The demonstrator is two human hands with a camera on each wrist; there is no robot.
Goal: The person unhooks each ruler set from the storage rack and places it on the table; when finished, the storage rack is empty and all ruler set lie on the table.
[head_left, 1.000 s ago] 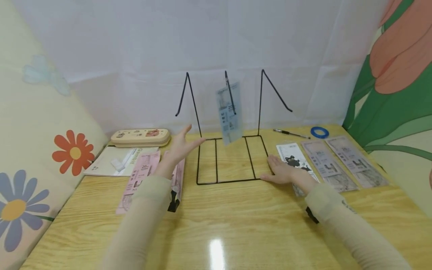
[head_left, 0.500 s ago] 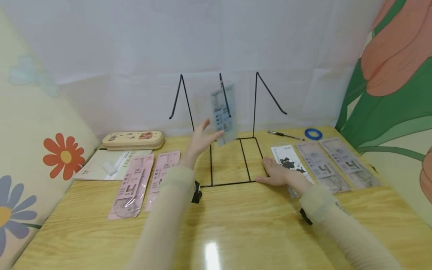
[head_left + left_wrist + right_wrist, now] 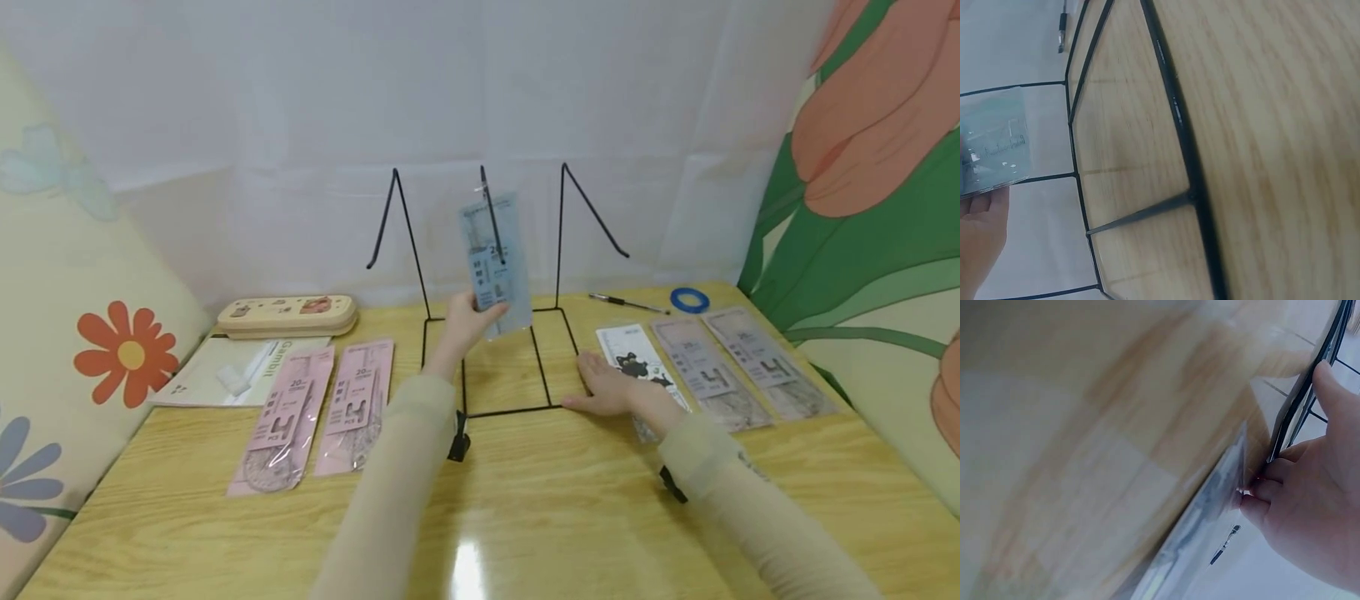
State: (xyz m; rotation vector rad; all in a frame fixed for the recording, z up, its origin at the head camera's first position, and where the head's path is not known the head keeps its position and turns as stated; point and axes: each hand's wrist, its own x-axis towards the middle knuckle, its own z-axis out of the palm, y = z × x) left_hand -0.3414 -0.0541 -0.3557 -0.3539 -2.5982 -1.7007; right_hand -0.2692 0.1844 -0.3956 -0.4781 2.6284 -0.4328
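A clear packet (image 3: 517, 283) with a pale blue card, a ruler scale showing inside it in the left wrist view, hangs on the middle hook of the black wire rack (image 3: 517, 411). My left hand (image 3: 467, 327) pinches its lower left edge, thumb in front and fingers behind. At the rack's right side, my right hand (image 3: 611, 387) rests low with fairly straight fingers. Its thumb (image 3: 1330, 384) touches the base wire in the right wrist view. Beside and partly under that hand lies a white packet (image 3: 628, 340) with a black cat picture.
Two pink packets (image 3: 288, 417) lie left of the rack. Behind them are a notebook (image 3: 202, 375), an eraser (image 3: 233, 380) and a pencil case (image 3: 285, 317). Two purple-grey packets (image 3: 708, 375), a pen (image 3: 626, 302) and a blue ring (image 3: 689, 300) lie on the right.
My left hand has come rightward from above the pink packets and taken hold of the blue packet's lower edge. The right hand has stayed at the rack's base.
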